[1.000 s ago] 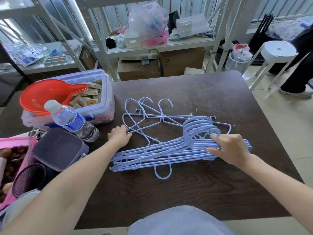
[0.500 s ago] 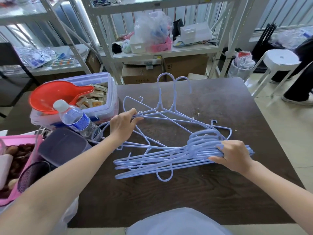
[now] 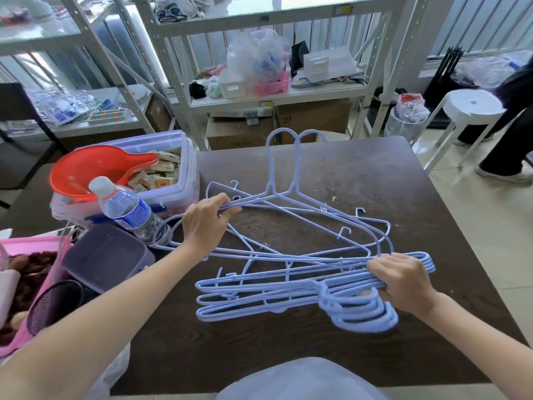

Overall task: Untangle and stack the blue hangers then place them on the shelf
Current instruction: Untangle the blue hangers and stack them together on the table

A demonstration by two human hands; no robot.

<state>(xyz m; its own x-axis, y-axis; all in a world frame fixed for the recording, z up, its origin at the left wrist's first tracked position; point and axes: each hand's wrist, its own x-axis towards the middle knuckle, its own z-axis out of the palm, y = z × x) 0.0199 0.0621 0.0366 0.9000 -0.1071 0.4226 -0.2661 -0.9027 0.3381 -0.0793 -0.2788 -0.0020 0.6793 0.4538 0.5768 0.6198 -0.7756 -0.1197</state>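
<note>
Several light-blue hangers lie on the dark wooden table (image 3: 346, 174). My left hand (image 3: 206, 223) grips the shoulder ends of loose hangers (image 3: 284, 180) and tilts them up, their two hooks pointing away from me. My right hand (image 3: 402, 280) holds down the right end of a flat stacked bundle of hangers (image 3: 277, 295), whose hooks now curl toward me at the lower right. Other loose hangers cross between the two groups. The white metal shelf (image 3: 277, 92) stands behind the table.
A clear bin (image 3: 184, 174) with a red scoop (image 3: 95, 171) and a water bottle (image 3: 129, 210) crowd the table's left. A grey lidded box (image 3: 106, 256) and pink basket (image 3: 31, 246) sit nearer. Cardboard boxes, a white stool (image 3: 473, 103) and a person's legs (image 3: 507, 151) are beyond.
My left hand picked loose hangers off the table and raised them so their hooks stand up. The stacked bundle under my right hand has turned, its hooks now toward me.
</note>
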